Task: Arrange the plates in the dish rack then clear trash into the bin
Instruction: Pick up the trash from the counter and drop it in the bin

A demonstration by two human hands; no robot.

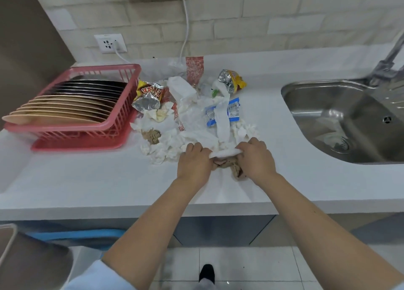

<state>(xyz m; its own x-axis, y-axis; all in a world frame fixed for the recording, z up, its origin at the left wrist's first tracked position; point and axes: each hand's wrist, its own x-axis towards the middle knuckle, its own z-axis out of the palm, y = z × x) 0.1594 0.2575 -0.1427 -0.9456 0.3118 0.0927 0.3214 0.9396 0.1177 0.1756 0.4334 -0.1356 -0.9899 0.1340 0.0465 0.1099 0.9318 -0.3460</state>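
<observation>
The plates (65, 106) already stand on edge in the pink dish rack (122, 123) at the left of the desk (76, 180), so what remains looks like the trash. That trash (188, 106) lies heaped in the middle of the desk, just right of the rack: crumpled white tissues, clear plastic film, 2 foil snack bags, a blue-and-white wrapper (231, 110) and a red printed wrapper (194, 71) at the far side.

Both hands work at the near edge of the heap. The left hand (193, 164) and the right hand (255, 158) each have fingers curled round an end of a rolled white tissue (225, 152), with a brown crumpled wad (231, 165) bunched under it between them.

All of this should be very light, soft and compressible. Tissue tears and sheds bits, foil and film are slippery and spring open, so it is probably best scooped from below and from the sides, squeezed into 1 bundle.

The rack touches the heap's left side and may catch pieces. The sink (341, 119) opens to the right, with a tap (391, 56) at its far corner. A socket (110, 43) and a white cable (185, 16) sit on the far wall. A container rim (9, 241) shows low at the near left, possibly the bin; I cannot tell.
</observation>
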